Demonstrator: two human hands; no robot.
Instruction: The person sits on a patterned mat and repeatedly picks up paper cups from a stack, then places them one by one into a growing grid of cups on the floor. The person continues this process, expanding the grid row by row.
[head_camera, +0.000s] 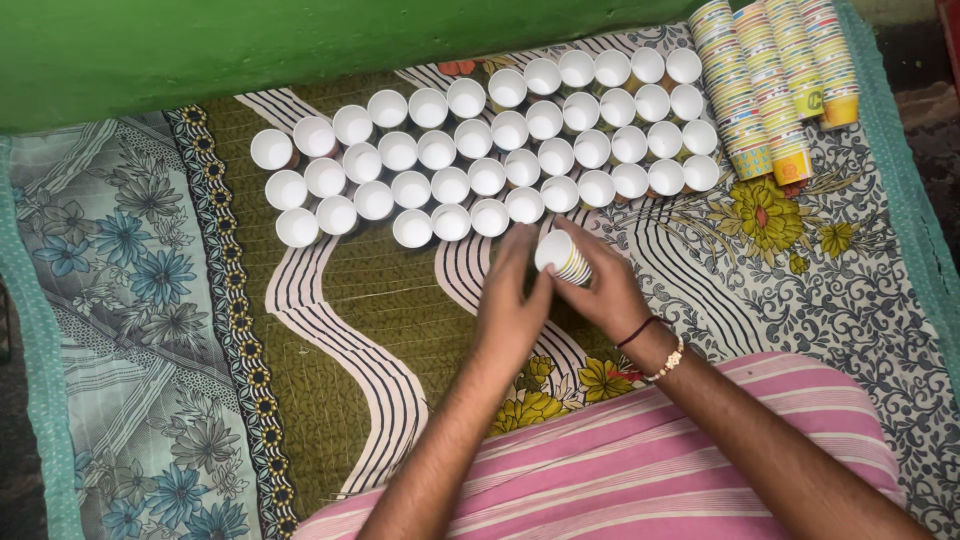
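My right hand (607, 290) grips a short stack of white paper cups (563, 257) with striped sides, tilted with its mouth toward the upper left. My left hand (510, 305) meets the stack from the left, fingertips on the rim of the top cup. Just beyond both hands, several rows of upright white paper cups (490, 140) stand mouth-up, packed side by side on a patterned cloth (400, 300). The nearest standing cups are a few centimetres above my fingers.
Three long stacks of printed paper cups (775, 80) lie on their sides at the top right. A green wall (200, 50) runs behind the rows. A floral blue cloth (110, 300) covers the left. My lap in pink striped fabric (640, 470) fills the bottom.
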